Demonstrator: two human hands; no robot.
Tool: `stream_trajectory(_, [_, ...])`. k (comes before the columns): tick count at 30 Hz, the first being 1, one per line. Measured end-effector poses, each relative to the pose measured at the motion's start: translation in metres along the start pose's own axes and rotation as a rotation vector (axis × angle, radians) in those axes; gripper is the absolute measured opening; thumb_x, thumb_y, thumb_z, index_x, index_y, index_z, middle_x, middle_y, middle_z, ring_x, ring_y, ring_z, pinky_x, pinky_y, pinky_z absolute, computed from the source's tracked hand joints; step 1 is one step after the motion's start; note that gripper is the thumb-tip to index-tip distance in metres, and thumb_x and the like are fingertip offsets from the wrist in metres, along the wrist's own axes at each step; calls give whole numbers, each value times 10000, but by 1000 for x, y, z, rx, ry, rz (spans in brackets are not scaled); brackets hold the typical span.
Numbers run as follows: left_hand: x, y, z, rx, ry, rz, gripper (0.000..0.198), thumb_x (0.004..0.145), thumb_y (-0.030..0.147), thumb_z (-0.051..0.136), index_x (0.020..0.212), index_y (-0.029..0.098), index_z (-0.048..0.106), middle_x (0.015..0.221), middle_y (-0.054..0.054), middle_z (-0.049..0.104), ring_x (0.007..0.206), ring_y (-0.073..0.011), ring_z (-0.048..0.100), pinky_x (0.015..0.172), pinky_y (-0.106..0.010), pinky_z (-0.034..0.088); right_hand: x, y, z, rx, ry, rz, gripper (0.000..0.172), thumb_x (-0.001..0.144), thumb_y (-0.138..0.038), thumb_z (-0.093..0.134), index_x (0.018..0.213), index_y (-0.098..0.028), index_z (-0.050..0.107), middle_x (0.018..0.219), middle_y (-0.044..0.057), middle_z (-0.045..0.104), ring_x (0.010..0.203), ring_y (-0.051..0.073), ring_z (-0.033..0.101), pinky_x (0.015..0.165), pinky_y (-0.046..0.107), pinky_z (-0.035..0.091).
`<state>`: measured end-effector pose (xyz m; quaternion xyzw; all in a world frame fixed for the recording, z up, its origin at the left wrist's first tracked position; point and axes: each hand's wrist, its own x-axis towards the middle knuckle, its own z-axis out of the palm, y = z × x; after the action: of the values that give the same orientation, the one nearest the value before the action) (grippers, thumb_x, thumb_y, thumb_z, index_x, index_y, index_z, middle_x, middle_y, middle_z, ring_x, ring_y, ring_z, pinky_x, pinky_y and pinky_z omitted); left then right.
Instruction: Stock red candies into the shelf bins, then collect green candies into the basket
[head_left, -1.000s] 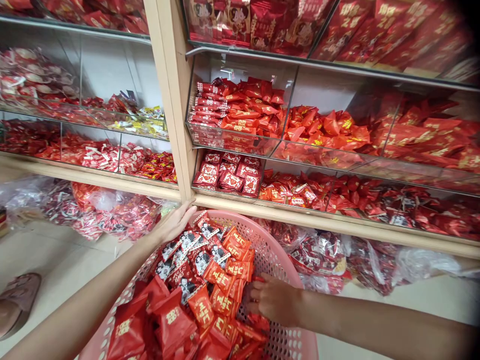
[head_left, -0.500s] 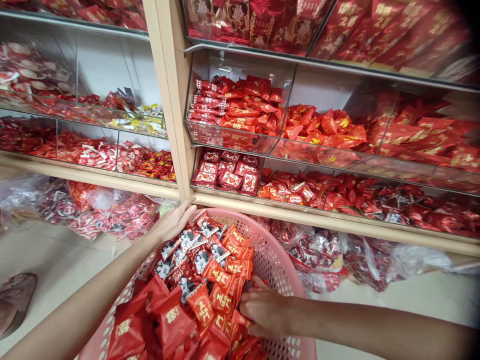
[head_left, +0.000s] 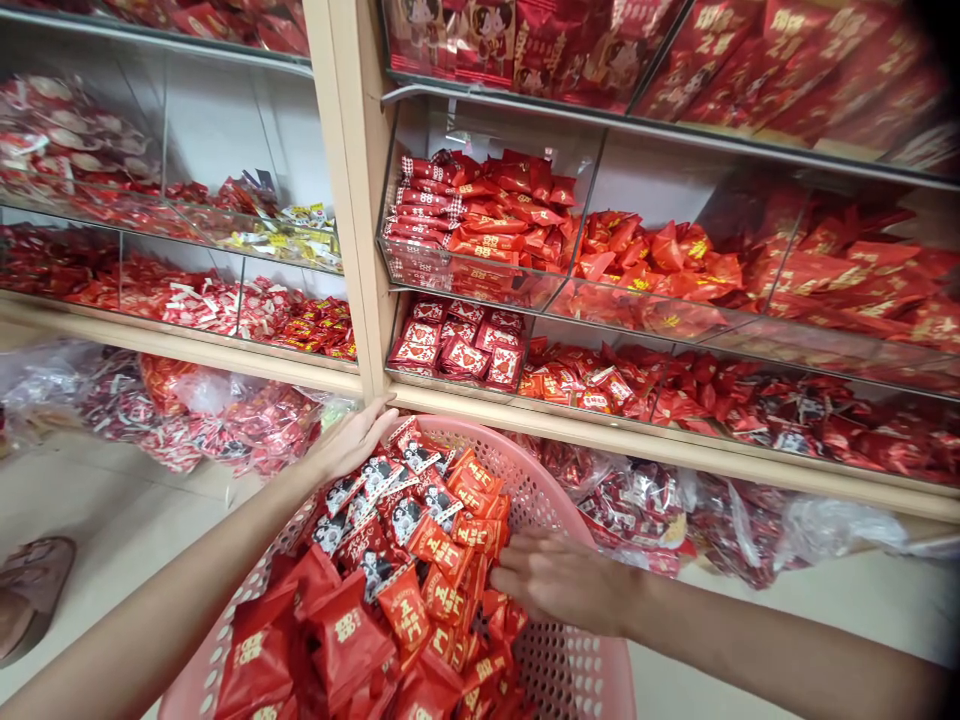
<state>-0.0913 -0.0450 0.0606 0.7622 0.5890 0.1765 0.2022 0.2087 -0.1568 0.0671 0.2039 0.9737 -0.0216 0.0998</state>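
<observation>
A pink perforated plastic basket (head_left: 551, 490) stands low in front of me, heaped with wrapped sweets. My left hand (head_left: 352, 440) lies on its far left rim, fingers stretched out towards the shelf post. Over the right part of the basket is my right hand (head_left: 555, 580), slightly blurred. Its fingers are curled together beside the orange-red packets (head_left: 439, 550), and whatever they hold is hidden. Black-and-white printed packets (head_left: 405, 515) lie at the far side of the heap, and larger plain red packets (head_left: 349, 630) lie at the near left.
Shelves with clear-fronted bins of red sweets (head_left: 510, 210) rise ahead, split by a wooden post (head_left: 352, 200). Clear bags of sweets (head_left: 637, 500) lie on the floor under the bottom ledge (head_left: 675, 440). A sandalled foot (head_left: 34, 595) shows at the left.
My right hand has lifted up and to the right from among the packets, uncovering some red ones and more of the basket's holes. My left hand stays on the rim.
</observation>
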Motion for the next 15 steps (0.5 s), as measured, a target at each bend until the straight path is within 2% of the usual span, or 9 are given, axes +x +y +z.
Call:
stream_trajectory(2, [0, 0, 1, 9, 6, -9, 656, 869, 601, 171, 1372, 216, 345, 1230, -79, 592, 1143, -259, 539, 960, -379, 401, 1, 2, 8, -160, 46, -45, 125, 878, -144, 431, 848, -173, 549, 797, 23, 602, 778, 167, 536, 763, 324, 381])
stream_trajectory(4, [0, 0, 1, 18, 12, -18, 643, 870, 598, 169, 1367, 233, 353, 1264, -69, 568, 1149, -262, 533, 961, -383, 399, 2, 1, 18, -224, 55, -84, 144, 876, -135, 436, 802, -168, 555, 787, 24, 596, 770, 168, 530, 760, 336, 383])
stream_trajectory(8, [-1, 1, -1, 16, 3, 6, 635, 869, 599, 174, 1358, 242, 365, 1298, -60, 539, 1164, -259, 521, 967, -375, 394, 6, -8, 30, -266, 22, -3, 139, 851, -142, 475, 751, -157, 571, 716, 33, 587, 698, 180, 524, 674, 353, 391])
stream_trajectory(12, [-1, 1, -2, 19, -15, 3, 635, 872, 596, 163, 1360, 238, 356, 1288, -75, 546, 1173, -267, 512, 960, -385, 395, 12, -27, 34, -181, 72, 38, 85, 829, -179, 530, 753, -167, 567, 736, 26, 597, 731, 179, 538, 645, 330, 395])
stream_trajectory(15, [-1, 3, -2, 36, -27, -7, 659, 866, 611, 154, 1368, 228, 343, 1220, -92, 595, 1151, -276, 530, 938, -387, 407, 20, -42, 44, -42, 14, 35, 113, 797, -259, 576, 716, -184, 553, 721, 8, 605, 728, 164, 552, 602, 295, 396])
